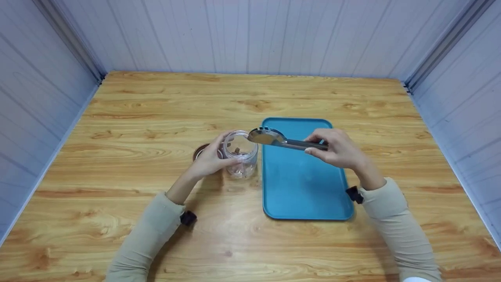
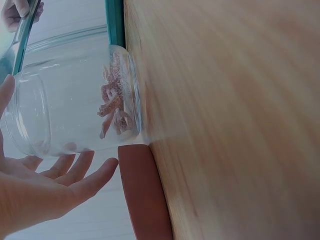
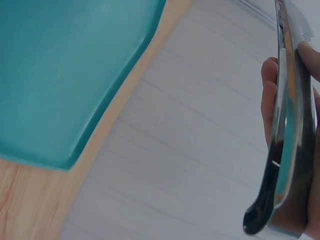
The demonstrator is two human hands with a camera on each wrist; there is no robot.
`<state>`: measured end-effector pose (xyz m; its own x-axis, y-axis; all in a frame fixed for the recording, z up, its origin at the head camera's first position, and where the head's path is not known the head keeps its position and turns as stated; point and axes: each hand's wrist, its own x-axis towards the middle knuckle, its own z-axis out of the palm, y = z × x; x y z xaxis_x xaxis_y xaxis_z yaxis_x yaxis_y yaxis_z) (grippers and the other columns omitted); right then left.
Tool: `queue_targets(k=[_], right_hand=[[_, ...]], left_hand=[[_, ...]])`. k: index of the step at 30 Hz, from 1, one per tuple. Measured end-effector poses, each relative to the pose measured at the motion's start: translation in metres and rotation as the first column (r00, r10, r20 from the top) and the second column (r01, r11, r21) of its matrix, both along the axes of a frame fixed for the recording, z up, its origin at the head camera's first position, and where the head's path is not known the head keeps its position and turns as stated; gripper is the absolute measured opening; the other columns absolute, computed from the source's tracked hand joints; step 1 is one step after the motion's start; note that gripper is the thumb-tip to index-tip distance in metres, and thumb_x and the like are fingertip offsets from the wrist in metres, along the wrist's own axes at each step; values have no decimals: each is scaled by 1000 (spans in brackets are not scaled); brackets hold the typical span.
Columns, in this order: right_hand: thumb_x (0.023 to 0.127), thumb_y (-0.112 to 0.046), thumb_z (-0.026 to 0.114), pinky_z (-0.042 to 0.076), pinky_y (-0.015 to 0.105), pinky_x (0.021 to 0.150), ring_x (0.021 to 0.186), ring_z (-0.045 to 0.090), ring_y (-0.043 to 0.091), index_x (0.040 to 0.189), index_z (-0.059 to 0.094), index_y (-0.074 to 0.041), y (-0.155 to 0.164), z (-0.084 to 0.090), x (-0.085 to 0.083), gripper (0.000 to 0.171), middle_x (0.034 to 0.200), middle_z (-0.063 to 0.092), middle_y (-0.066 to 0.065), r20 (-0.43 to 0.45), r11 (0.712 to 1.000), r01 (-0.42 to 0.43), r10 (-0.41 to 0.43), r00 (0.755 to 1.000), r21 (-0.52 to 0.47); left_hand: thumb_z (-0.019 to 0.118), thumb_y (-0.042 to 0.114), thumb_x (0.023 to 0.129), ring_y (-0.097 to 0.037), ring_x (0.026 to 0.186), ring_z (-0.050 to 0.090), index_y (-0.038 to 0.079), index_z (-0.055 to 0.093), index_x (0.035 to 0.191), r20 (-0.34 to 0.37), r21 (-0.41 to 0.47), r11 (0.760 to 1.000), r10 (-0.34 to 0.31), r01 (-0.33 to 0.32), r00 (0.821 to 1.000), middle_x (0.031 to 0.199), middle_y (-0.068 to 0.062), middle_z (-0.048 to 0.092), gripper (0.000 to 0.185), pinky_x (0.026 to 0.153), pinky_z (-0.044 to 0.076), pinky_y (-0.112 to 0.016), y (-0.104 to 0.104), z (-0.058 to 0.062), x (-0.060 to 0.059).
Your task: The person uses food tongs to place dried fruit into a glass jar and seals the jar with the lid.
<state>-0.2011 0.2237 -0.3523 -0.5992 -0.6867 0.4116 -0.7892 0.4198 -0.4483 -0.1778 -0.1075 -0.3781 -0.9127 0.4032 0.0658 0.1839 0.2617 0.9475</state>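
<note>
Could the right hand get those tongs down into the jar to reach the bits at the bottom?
Probably yes. The jar stands open, its brown lid beside it, and the left hand steadies its side, not its mouth. The tongs in the right hand hover at the rim.

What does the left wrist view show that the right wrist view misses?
Only the left wrist view shows the glass jar with reddish-brown pieces at its bottom, the brown lid beside it, and the left hand with straight fingers at the jar. Only the right wrist view shows the tongs' handle end gripped by the right hand's fingers. Both show the teal tray and wooden table.
</note>
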Motion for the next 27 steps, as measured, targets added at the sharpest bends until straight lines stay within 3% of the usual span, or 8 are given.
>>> queue_targets(k=[6, 14, 18, 27], right_hand=[[81, -14, 65, 37, 27, 51, 61, 47, 9, 90, 62, -7, -14, -3, -2, 12, 79, 60, -2, 19, 1000, -19, 19, 1000, 0], [80, -16, 66, 36, 26, 50, 60, 45, 9, 90, 62, -6, -25, -5, -4, 14, 78, 60, -2, 2, 999, -49, 49, 999, -1], [80, -16, 66, 37, 27, 51, 61, 46, 8, 91, 62, -6, -23, -7, -4, 15, 78, 59, -1, -1, 999, -50, 50, 999, -4], [79, -15, 67, 36, 27, 50, 63, 45, 8, 95, 62, -5, -7, -5, 2, 19, 81, 58, 0, -2, 998, 59, -59, 998, -29]], left_hand=[[68, 0, 74, -41, 103, 46, -2, 26, 134, 20, 60, 998, -19, 17, 1000, 127, -23, 38, 73, 87, 38, -41, 0, -1, 0], [69, 2, 75, -29, 108, 43, -1, 27, 134, 6, 30, 1000, -6, 6, 1000, 125, -22, 39, 73, 90, 34, -39, 2, 1, 0], [69, 2, 75, -32, 109, 43, -1, 27, 135, 5, 8, 1000, 2, -2, 1000, 126, -23, 39, 73, 90, 34, -40, 2, 2, 0], [69, 5, 75, -31, 115, 38, 0, 28, 134, 1, -32, 999, 12, -12, 1000, 129, -23, 37, 73, 94, 30, -40, 1, 4, 1]])
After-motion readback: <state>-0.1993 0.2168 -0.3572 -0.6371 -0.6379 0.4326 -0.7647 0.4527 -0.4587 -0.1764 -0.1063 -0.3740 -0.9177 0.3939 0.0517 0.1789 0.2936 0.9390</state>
